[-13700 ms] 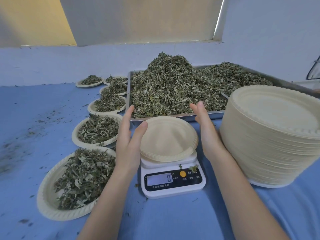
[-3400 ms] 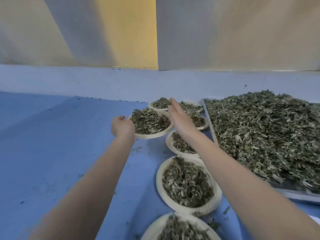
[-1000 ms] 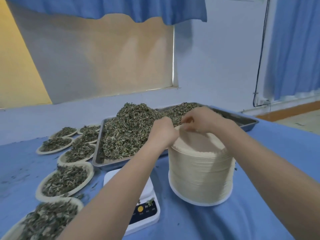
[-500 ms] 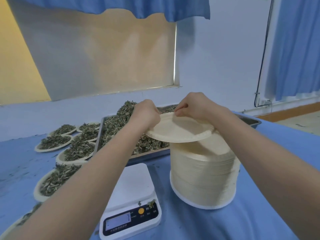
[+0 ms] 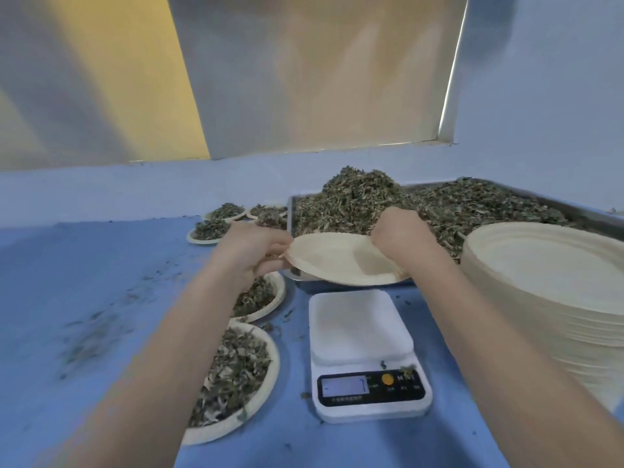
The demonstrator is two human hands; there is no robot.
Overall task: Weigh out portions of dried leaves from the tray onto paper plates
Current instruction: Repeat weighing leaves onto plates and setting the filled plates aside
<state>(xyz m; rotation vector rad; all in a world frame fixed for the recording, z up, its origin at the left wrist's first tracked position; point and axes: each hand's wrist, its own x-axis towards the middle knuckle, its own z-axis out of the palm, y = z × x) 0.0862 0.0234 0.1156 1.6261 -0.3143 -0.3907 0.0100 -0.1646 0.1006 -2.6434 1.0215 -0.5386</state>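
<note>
Head view: both hands, left hand (image 5: pixel 251 251) and right hand (image 5: pixel 400 236), pinching an empty paper plate (image 5: pixel 341 261) just lifted off the stack (image 5: pixel 553 285), now above the scale (image 5: pixel 361 336), ready for weighing.

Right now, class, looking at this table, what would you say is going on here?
A person holds an empty paper plate in the air with both hands, the left hand at its left rim, the right hand at its right. It hangs above the bare scale, in front of the tray of dried leaves. Filled plates line the left; a stack of plates stands right.
</note>
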